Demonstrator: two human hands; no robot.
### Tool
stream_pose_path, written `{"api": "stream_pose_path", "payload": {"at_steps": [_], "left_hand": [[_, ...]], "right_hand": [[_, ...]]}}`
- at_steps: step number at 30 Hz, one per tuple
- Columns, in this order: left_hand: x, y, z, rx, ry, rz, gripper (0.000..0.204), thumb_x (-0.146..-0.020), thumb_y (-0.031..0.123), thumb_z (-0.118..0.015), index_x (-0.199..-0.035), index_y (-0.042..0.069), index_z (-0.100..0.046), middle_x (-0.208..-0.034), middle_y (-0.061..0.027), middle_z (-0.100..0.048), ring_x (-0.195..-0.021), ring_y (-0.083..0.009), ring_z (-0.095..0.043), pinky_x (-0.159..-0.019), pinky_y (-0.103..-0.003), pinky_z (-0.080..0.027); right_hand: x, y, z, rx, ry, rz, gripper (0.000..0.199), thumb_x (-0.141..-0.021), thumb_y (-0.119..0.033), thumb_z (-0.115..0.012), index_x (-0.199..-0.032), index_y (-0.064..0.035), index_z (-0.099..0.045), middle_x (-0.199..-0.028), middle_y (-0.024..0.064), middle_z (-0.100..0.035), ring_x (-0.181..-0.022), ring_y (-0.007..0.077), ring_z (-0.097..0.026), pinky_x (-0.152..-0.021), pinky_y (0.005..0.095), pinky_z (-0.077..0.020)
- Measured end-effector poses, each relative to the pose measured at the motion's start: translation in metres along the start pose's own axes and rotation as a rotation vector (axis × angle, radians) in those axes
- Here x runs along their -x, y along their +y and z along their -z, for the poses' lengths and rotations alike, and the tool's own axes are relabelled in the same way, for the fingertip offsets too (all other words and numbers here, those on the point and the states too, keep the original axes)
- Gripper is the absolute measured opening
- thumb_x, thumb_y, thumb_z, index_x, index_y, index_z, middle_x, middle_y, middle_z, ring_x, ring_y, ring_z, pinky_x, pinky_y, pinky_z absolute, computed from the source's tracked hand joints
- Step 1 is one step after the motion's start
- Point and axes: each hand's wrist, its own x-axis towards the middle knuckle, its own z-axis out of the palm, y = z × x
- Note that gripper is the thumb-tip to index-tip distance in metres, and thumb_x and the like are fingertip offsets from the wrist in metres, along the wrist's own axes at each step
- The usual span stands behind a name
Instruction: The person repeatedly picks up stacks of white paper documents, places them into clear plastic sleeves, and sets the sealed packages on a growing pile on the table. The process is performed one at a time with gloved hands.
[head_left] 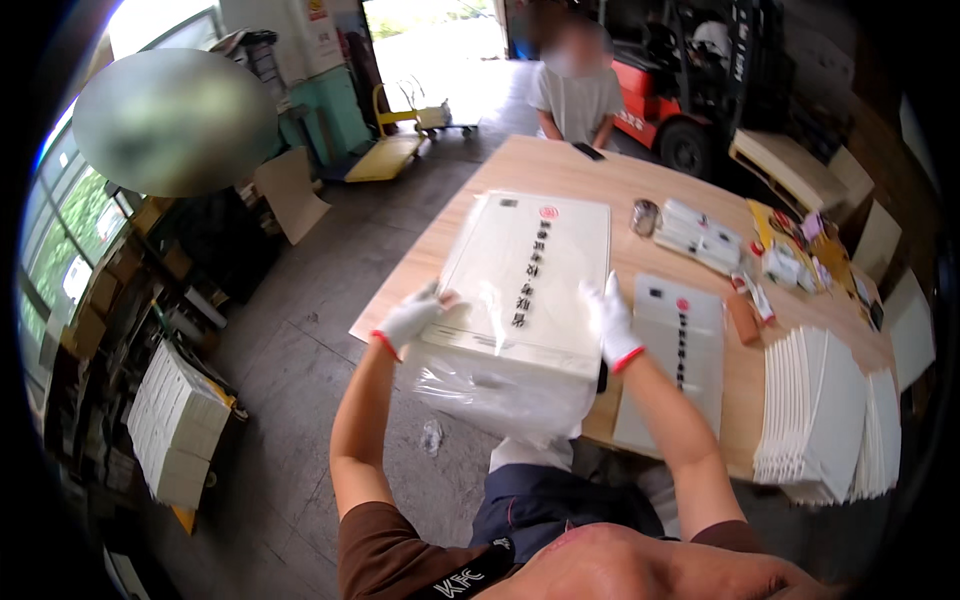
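A thick stack of cream printed paper (480, 290), with a column of dark characters and a red round mark, lies at the near left of the table. Clear plastic bag film (500, 392) surrounds it and hangs in loose folds over the near edge. My left hand (408, 318), in a white glove with a red cuff, is closed at the stack's left edge on the film. Along the right edge rests my right hand (612, 325), gloved alike, with its fingers stretched out. Beside it lies a second, lower printed stack (655, 330), partly hidden by my right forearm.
White folded paper stacks (815, 405) stand at the table's near right. A brown block (742, 318), clear-wrapped packs (698, 236) and a phone (588, 151) lie farther back. A person (578, 95) is at the far edge, before a red forklift (650, 95). A yellow trolley (385, 157) stands far left.
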Motion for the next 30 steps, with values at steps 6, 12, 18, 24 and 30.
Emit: {"api": "stream_pose_path", "payload": {"at_steps": [6, 12, 18, 24, 30], "left_hand": [[-0.002, 0.006, 0.003, -0.072, 0.141, -0.086, 0.071, -0.087, 0.035, -0.065, -0.142, 0.003, -0.035, -0.139, -0.0194, -0.046, -0.125, -0.0259, -0.049, -0.101, -0.032, -0.039], [0.052, -0.051, -0.057, -0.832, 0.799, -0.895, 0.06, -0.081, 0.025, -0.066, -0.136, 0.011, -0.047, -0.138, -0.0206, -0.045, -0.131, -0.0385, -0.039, -0.11, -0.052, -0.026], [0.019, -0.308, -0.171, -0.091, 0.787, -0.088, 0.067, -0.094, 0.032, -0.054, -0.148, 0.006, -0.024, -0.15, -0.0209, -0.03, -0.135, -0.0323, -0.035, -0.109, -0.036, -0.029], [0.108, -0.186, -0.285, -0.293, 0.053, -0.581, 0.03, -0.08, 0.016, -0.064, -0.109, 0.007, -0.062, -0.103, -0.0128, -0.063, -0.095, -0.034, -0.059, -0.084, -0.041, -0.046], [0.071, -0.053, -0.403, -0.359, -0.245, -0.895, 0.026, -0.083, 0.019, -0.062, -0.108, 0.011, -0.061, -0.103, -0.0095, -0.062, -0.098, -0.0296, -0.058, -0.081, -0.04, -0.047]], "right_hand": [[0.009, -0.003, -0.022, 0.282, -0.049, 0.198, 0.079, -0.089, -0.038, -0.06, -0.145, -0.0008, -0.02, -0.125, 0.0273, -0.052, -0.111, 0.0397, -0.054, -0.092, 0.0418, -0.0441], [0.123, -0.042, -0.042, 0.911, -0.383, 1.049, 0.061, -0.079, -0.038, -0.067, -0.129, -0.0066, -0.051, -0.135, 0.0167, -0.046, -0.131, 0.0339, -0.037, -0.112, 0.0458, -0.023], [0.191, 0.08, -0.006, 0.949, -0.853, 0.821, 0.051, -0.078, -0.035, -0.062, -0.122, -0.0088, -0.057, -0.128, 0.0141, -0.053, -0.129, 0.0294, -0.041, -0.112, 0.0457, -0.0244], [0.253, 0.134, 0.143, 0.763, -0.688, -0.069, 0.035, -0.089, -0.04, -0.051, -0.109, -0.014, -0.065, -0.107, 0.0113, -0.066, -0.099, 0.0308, -0.062, -0.086, 0.0405, -0.0481], [0.296, 0.116, 0.207, 0.6, -0.297, -0.382, 0.032, -0.091, -0.035, -0.051, -0.108, -0.0114, -0.065, -0.102, 0.013, -0.067, -0.095, 0.0326, -0.063, -0.082, 0.0404, -0.0482]]}}
